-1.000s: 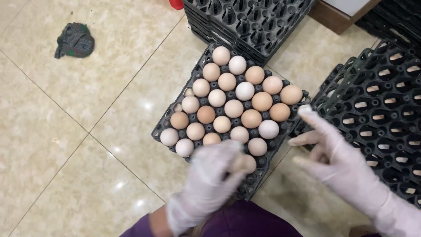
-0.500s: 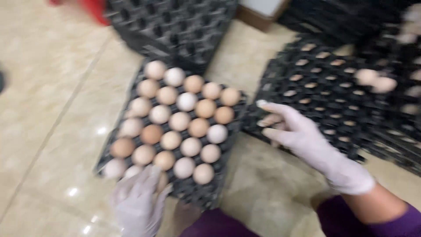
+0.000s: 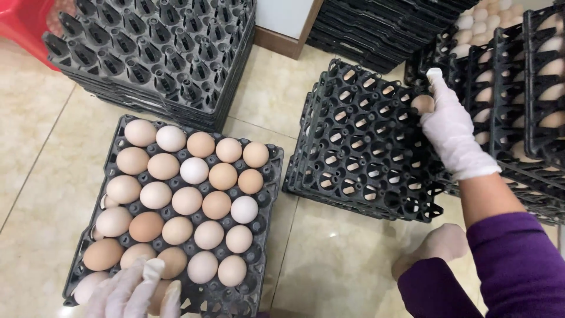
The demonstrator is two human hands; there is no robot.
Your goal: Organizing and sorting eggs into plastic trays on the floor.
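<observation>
A black egg tray (image 3: pixel 268 194) lies on the tiled floor, nearly full of brown and white eggs (image 3: pixel 187 200). My left hand (image 3: pixel 134 288), in a thin white glove, is at the tray's near edge, its fingers curled over a brown egg (image 3: pixel 160 292) in the front row. My right hand (image 3: pixel 452 134), also gloved and with a purple sleeve, is stretched out to the far right. It pinches a pale egg (image 3: pixel 422 103) above the far corner of a stack of empty black trays (image 3: pixel 365 153).
A tall stack of empty black trays (image 3: pixel 159 59) stands behind the filled tray, with a red container (image 3: pixel 23 23) at the top left. Black crates holding eggs (image 3: pixel 529 88) stand on the right. A bare foot (image 3: pixel 435 244) rests on the floor near my right arm.
The view swung right and closer. My right hand reached from the floor by the filled tray to the far right and now grips an egg. My left hand stays at the tray's near edge.
</observation>
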